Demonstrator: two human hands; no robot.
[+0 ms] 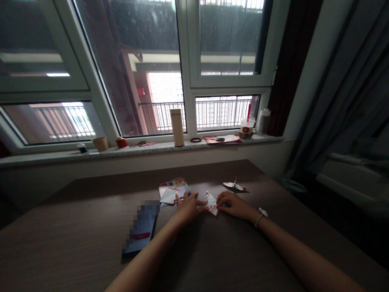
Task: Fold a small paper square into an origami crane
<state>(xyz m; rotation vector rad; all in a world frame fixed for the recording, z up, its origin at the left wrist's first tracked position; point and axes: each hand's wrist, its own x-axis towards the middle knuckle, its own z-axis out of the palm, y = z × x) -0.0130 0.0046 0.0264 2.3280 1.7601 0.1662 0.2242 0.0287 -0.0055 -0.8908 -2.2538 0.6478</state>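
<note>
— Window wall, head view. List the background.
— White-framed window (pixel 185 48); stone sill (pixel 146 151) bearing a tan flask (pixel 177 127), a cup with red straw (pixel 246 123), a red spool-like item (pixel 121 142) and papers (pixel 229 139). Below it, one brown tabletop (pixel 75 227).
— Items in hand?
— Folded paper (pixel 212 204), one, on the tabletop between both hands. Left hand (pixel 187 207): fingers spread, thumb and index slightly parted at its left edge. Right hand (pixel 233 205), bracelet (pixel 260 217) at wrist: fingers curled, tips at its right edge; whether that grip pinches or merely presses, cannot tell.
— Obstructions?
— Loose sheets (pixel 169 197), partly behind the left fingers; dark-edged tablet (pixel 141 231), just beside the left forearm; crane-like paper figure (pixel 234 186), just beyond the right hand.
— Edges and room?
— Far edge past sheets and figure; right edge slanting outside the right forearm. Open room: left of the tablet, and between the forearms.
</note>
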